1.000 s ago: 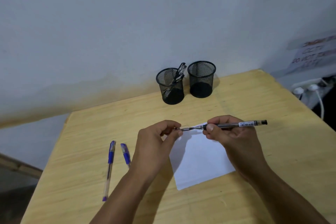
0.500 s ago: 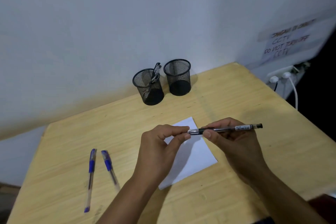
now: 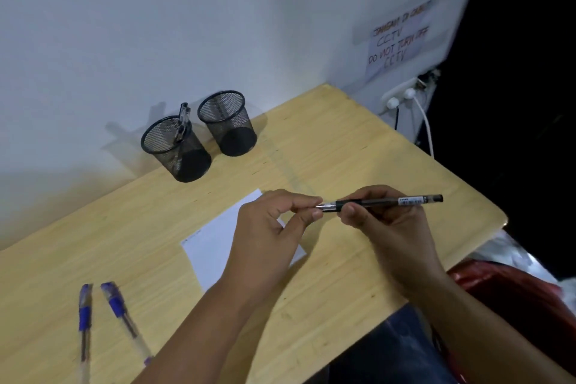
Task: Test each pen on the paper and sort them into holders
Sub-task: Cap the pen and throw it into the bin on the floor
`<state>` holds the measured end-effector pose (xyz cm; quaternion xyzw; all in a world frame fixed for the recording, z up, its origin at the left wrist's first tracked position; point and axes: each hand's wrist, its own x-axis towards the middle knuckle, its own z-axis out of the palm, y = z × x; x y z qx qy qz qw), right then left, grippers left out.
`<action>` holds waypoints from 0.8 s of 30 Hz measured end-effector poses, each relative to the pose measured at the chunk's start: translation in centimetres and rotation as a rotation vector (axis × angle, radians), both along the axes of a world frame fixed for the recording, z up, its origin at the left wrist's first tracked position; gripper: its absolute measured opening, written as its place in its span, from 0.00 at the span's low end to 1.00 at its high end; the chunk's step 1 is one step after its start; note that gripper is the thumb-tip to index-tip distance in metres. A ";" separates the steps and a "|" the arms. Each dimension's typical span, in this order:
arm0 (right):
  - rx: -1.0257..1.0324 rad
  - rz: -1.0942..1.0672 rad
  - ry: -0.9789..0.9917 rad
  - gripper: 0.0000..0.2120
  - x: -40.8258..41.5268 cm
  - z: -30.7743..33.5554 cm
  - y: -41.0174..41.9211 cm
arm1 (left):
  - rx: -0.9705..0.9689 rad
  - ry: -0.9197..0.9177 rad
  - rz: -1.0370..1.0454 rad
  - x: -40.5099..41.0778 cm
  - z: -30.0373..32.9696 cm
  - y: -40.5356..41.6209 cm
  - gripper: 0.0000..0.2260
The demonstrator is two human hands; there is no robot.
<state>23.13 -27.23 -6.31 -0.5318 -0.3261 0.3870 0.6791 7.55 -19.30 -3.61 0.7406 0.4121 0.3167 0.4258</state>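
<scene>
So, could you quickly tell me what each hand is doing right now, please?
Left hand: fingers pinching the tip end of the black pen.
Right hand: gripping the black pen's barrel, holding it level above the paper.

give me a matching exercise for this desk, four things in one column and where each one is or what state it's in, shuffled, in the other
Things
1. black pen with white label
2. two blue-grip pens
3. left black mesh holder
4. right black mesh holder

States
A. pens stand inside it
B. no pens visible inside
C. lying on the wooden table, near left
D. held level in both hands, above the white paper sheet

Pairs: 1-D, 2-C, 3-A, 4-B
</scene>
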 end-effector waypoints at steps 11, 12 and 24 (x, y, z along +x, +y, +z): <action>0.043 -0.398 0.604 0.10 7.0 -1.2 -7.2 | 0.109 0.062 -0.384 10.6 -2.3 -2.8 0.17; 0.047 -0.458 0.598 0.09 7.9 -1.5 -8.3 | 0.164 0.127 -0.443 11.6 -2.8 -3.1 0.20; -0.525 -0.755 0.420 0.08 11.9 -14.5 -19.9 | 0.709 0.727 -0.816 17.0 -7.7 -5.2 0.32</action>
